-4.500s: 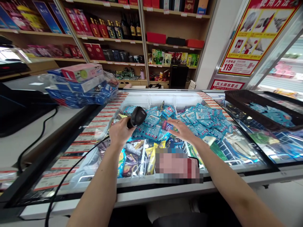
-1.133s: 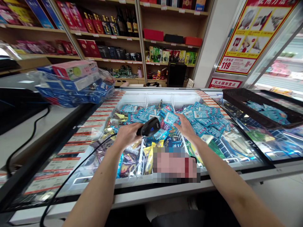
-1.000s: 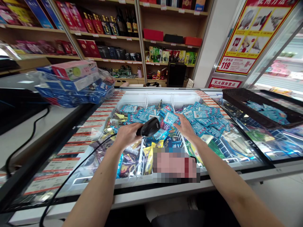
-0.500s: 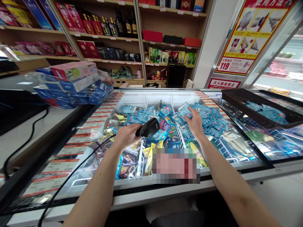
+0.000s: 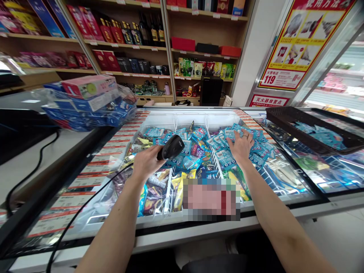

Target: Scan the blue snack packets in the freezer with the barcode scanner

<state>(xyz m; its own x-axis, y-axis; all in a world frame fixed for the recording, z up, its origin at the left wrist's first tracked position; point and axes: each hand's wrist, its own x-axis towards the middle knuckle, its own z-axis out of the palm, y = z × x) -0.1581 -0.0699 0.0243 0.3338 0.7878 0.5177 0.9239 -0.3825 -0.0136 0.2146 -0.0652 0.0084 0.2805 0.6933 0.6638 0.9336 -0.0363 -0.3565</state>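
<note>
My left hand (image 5: 147,162) is wrapped round the handle of a black barcode scanner (image 5: 172,147), held above the open chest freezer with its head pointing right. A black cord trails from it toward the lower left. On the right, my right hand (image 5: 241,147) rests over a heap of blue-wrapped packets (image 5: 226,158), its fingers spread and touching the top ones. A ring shows on one finger. More blue packets (image 5: 155,131) lie in the middle and left compartments, among yellow and purple wrapped items.
White wire dividers (image 5: 215,157) split the freezer. A dark basket (image 5: 315,129) with some blue packets stands at the right. Plastic-wrapped blue boxes (image 5: 91,102) sit at the left. Stocked shelves (image 5: 127,43) stand behind. A pixelated patch covers part of the front edge.
My right hand has moved right across the heap, leaving a packet on the left and spreading its fingers. The scanner in my left hand has shifted slightly left and up.
</note>
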